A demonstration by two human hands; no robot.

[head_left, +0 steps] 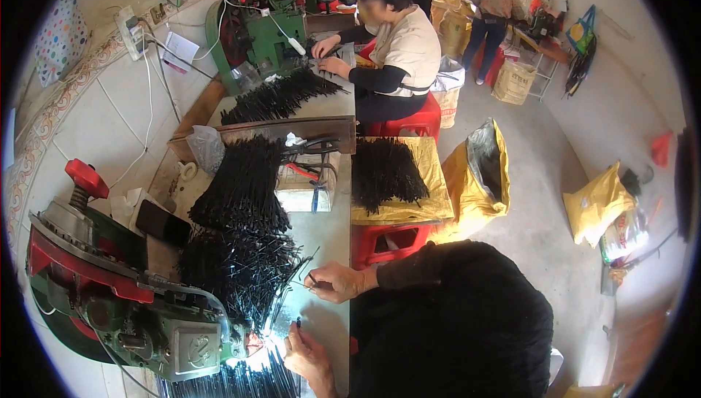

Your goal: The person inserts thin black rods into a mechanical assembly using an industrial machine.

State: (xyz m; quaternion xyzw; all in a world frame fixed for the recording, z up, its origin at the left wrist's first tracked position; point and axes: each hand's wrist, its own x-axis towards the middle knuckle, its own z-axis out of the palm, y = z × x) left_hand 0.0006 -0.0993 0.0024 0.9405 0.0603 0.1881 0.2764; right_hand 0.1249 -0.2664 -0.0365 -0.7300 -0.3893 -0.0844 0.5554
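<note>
My right hand (337, 282) reaches in from the right in a dark sleeve, its fingers closed round a thin black strand (312, 280). Below it, my left hand (308, 358) is pinched on a small dark piece (298, 323), close to the lit working end of a green and red bench machine (175, 336). Beside both hands a tangled heap of thin black strands (237, 270) lies on the bench; they look like cut wires. Another bundle of strands (244, 382) sits under the machine's light, partly hidden by the machine.
A wooden divider (321, 128) crosses the bench beyond pliers (318, 148). A dark phone-like slab (162, 223) leans near the machine. To the right, a red stool (391, 241) bears more strands on yellow sacking, next to an open yellow sack (485, 179). A co-worker (401, 47) sits farther off.
</note>
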